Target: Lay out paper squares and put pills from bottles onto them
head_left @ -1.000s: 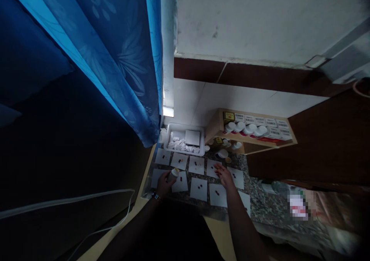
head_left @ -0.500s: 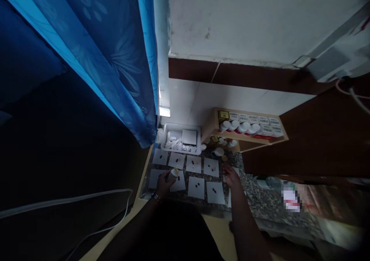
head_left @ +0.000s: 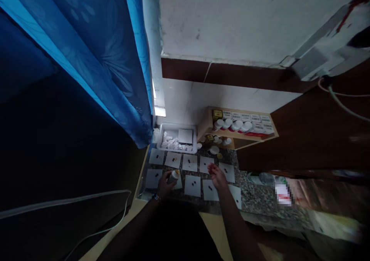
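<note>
Several white paper squares (head_left: 189, 163) lie in two rows on a speckled stone counter (head_left: 254, 197), each with small dark pills on it. My left hand (head_left: 163, 184) is wrapped round a small white bottle (head_left: 174, 175) with its open mouth up, over the near row's left end. My right hand (head_left: 216, 175) hovers over the middle squares with its fingers drawn together; whether they pinch anything is too small to see.
A white tray (head_left: 176, 139) of folded paper packets stands at the back of the counter. Beside it a wooden rack (head_left: 241, 125) holds white bottles and boxes. A blue curtain (head_left: 95, 61) hangs at the left; a white cable (head_left: 86, 199) runs below it.
My right hand has moved left from the far right square back over the middle squares. The left hand and bottle stay put. The view has shifted to the right.
</note>
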Tool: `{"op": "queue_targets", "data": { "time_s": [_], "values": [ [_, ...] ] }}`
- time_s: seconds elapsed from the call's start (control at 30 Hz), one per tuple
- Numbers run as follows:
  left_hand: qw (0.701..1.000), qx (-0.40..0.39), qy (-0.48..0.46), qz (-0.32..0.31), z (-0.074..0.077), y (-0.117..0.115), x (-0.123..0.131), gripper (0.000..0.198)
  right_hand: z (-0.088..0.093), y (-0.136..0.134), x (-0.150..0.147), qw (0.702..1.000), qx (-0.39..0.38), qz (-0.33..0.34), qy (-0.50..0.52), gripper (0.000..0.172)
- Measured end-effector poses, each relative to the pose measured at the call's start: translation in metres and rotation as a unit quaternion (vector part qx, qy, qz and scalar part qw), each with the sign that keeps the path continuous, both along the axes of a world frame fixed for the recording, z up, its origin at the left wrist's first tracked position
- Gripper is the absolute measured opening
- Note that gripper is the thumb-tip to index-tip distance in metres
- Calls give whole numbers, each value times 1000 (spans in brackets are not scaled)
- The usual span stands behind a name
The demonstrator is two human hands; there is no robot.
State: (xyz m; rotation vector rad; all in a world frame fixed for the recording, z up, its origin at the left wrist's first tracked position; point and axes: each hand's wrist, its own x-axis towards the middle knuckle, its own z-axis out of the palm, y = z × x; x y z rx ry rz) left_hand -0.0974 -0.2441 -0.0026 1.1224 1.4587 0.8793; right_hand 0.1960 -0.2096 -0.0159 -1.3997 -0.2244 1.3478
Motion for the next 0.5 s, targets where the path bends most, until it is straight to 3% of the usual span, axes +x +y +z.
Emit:
{"op": "queue_targets", "data": {
  "time_s": [0.1, 0.2, 0.33, 0.4, 0.5],
  "values": [
    [1000, -2, 8, -18, 2, -1, 7, 43, 13, -1, -65, 999, 26, 44, -7, 21],
    [999, 2, 19, -39, 3, -2, 15, 44, 26, -5, -119, 983, 83, 107, -126, 18],
    [999, 25, 13, -41, 1, -4, 22, 41, 38, -10, -150, 881, 218, 243, -343, 32],
    [999, 35, 5, -29, 1, -6, 23, 41, 40, -12, -152, 829, 256, 292, -402, 37],
    [999, 40, -10, -26, 3, -8, 23, 41, 41, -15, -150, 778, 283, 326, -456, 40]
  ]
}}
